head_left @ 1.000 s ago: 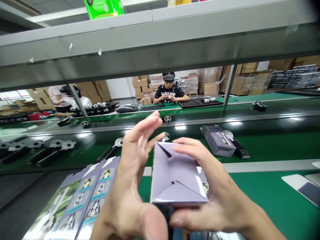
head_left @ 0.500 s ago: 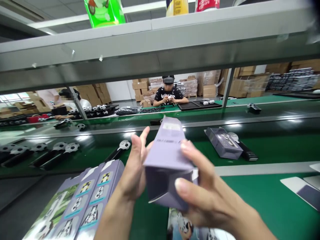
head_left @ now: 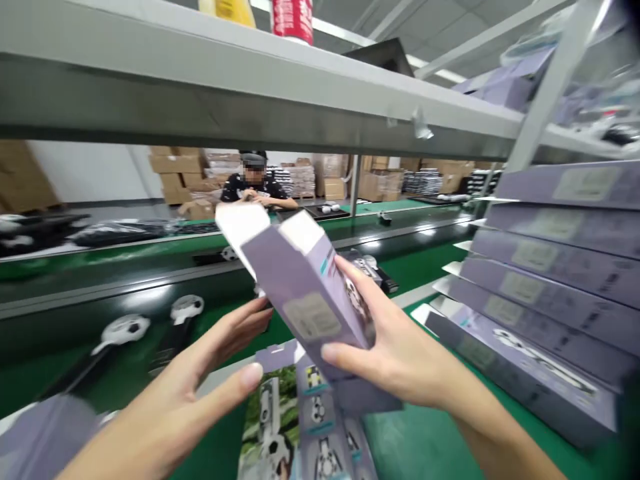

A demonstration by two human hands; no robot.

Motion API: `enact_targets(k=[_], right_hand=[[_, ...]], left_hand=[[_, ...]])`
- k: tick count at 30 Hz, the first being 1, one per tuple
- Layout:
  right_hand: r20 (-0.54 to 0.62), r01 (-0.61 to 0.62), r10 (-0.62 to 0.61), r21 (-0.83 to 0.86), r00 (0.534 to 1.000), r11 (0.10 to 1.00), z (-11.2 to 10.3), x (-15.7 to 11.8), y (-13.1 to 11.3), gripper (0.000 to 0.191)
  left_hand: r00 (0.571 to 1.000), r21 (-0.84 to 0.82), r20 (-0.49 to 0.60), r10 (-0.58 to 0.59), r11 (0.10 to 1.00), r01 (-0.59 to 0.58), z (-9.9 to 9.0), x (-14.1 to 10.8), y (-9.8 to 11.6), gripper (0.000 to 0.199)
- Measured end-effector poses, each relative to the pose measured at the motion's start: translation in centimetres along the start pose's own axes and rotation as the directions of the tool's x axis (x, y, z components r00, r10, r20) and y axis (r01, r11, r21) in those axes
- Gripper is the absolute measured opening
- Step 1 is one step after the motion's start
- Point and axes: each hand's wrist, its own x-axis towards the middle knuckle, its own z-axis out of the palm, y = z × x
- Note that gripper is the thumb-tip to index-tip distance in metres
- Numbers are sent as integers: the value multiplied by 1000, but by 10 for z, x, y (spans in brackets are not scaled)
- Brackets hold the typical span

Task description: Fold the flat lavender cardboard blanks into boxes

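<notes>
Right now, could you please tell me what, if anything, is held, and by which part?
The right hand grips the lilac printed carton by its sides, thumb on the labelled face; the left hand holds nothing.

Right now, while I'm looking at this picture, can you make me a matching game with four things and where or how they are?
Things:
1. box with raised flaps
2. red container
3. stack of purple boxes
4. left grip

Places and states:
A. on the green tabletop, at the picture's right
B. held in the right grip
C. open, holding nothing
D. up on the shelf

Right pairs: 1-B, 2-D, 3-A, 4-C.
</notes>
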Motion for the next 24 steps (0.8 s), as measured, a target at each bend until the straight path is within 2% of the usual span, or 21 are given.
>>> enact_targets(k=[1,2,4,5,6,9,11,13,16,19,20,22,24], right_hand=[[9,-41,45,-226,999,973,-18,-10,8,92],[13,-95,110,-422,994,902,-37,-21,17,89],[-37,-232,282,-677,959,698,-78,-43,37,87],[-87,-302,372,-762,924,572,-99,-54,48,88],[-134,-356,426,-790,895,499,-120,-64,60,90],[-237,-467,523,-805,819,366,-173,-91,96,96],[-274,-492,535,-810,799,320,-195,-105,117,96],[-297,-490,512,-820,806,295,-202,-114,133,92],[-337,-460,395,-844,855,275,-188,-116,143,86],[-311,-378,243,-872,919,311,-147,-109,139,80],[-290,-359,235,-864,928,354,-130,-106,136,81],[-265,-394,309,-766,914,508,-91,-100,129,89],[-194,-501,472,-502,860,705,-48,-91,121,101]], left_hand=[[998,90,12,-55,994,54,0,3,-11,70],[995,170,24,-97,981,91,1,6,-20,70],[989,278,53,-135,954,115,5,11,-35,69],[985,308,79,-154,944,123,7,12,-38,69],[980,327,101,-174,936,133,10,13,-39,70],[942,379,165,-291,901,211,17,14,-30,84],[894,435,204,-399,855,282,20,16,-22,95],[853,483,222,-473,813,325,22,18,-18,101],[852,512,171,-494,783,351,25,20,-23,95],[836,573,111,-538,722,388,30,19,-28,83],[825,592,111,-555,703,393,32,18,-28,78],[804,619,122,-582,678,396,38,17,-21,65],[786,642,116,-607,650,406,47,18,-10,53]])
